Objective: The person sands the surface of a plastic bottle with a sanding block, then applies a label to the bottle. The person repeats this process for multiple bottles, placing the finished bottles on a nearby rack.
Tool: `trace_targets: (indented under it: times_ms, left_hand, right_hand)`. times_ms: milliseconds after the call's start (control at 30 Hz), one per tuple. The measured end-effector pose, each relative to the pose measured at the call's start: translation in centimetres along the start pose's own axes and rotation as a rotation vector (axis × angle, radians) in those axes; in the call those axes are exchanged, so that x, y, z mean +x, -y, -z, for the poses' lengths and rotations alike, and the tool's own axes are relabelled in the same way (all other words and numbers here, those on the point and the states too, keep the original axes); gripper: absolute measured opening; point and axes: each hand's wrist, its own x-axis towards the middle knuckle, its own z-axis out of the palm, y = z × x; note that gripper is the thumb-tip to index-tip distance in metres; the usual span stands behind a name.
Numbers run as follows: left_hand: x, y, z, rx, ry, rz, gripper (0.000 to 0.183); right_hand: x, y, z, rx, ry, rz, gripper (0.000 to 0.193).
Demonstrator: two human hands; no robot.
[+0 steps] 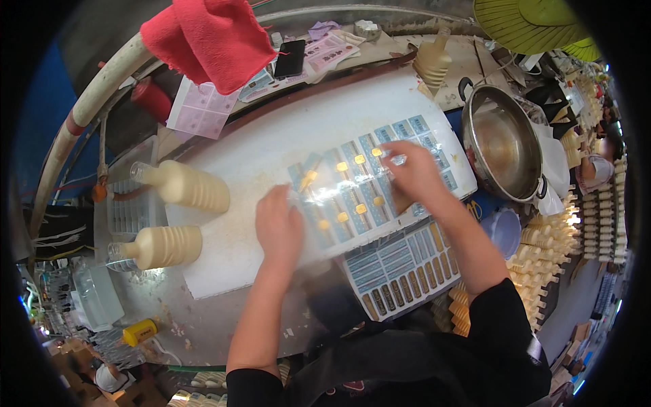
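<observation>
A clear, shiny sheet of blue-and-gold labels (341, 201) lies tilted over the white board (237, 163), between my two hands. My left hand (279, 222) is closed at the sheet's left edge, with its fingertips blurred. At the sheet's upper right, my right hand (415, 173) pinches the edge near a gold patch; a small, bright, glossy bit shows between the fingers. Beyond that hand, more blue labels (410, 127) lie on the board. Below it rests another label sheet (403, 271) with blue and dark gold strips, partly under the board's edge.
Two cream ribbed bottles (193, 186) (166, 247) lie on their sides at left. Another bottle (432, 61) stands at the back. A metal pan (505, 142) sits at right, beside a pale purple tub (502, 233). A phone (290, 59) and red cloth (207, 41) are at the far side.
</observation>
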Motion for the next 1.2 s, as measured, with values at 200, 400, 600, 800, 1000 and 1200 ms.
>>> trace_targets:
  times_ms: [200, 400, 600, 800, 1000, 1200]
  left_hand:
    - [-1.6, -0.7, -1.5, -0.082, 0.208, -0.11, 0.034]
    - [-3.2, 0.5, -1.6, 0.047, 0.364, -0.096, 0.047]
    - [-3.3, 0.7, -1.2, 0.032, 0.368, -0.065, 0.052]
    - [-2.1, 0.6, -1.9, 0.006, 0.326, -0.135, 0.048]
    - [-2.0, 0.0, -2.2, 0.009, 0.359, -0.125, 0.047]
    - [-2.4, 0.4, -1.0, -0.042, 0.345, -0.099, 0.046]
  right_hand:
    - [1.8, 6.6, -9.8, 0.057, 0.323, 0.265, 0.033]
    - [1.8, 4.0, -10.5, -0.358, 0.456, 0.485, 0.02]
    - [2.8, 3.9, -7.8, -0.612, 0.654, 0.379, 0.028]
    - [1.6, 3.4, -8.9, -0.545, 0.636, 0.37, 0.029]
    - [1.5, 2.9, -8.6, -0.527, 0.612, 0.43, 0.027]
    - [1.4, 2.3, -9.7, -0.55, 0.555, 0.466, 0.031]
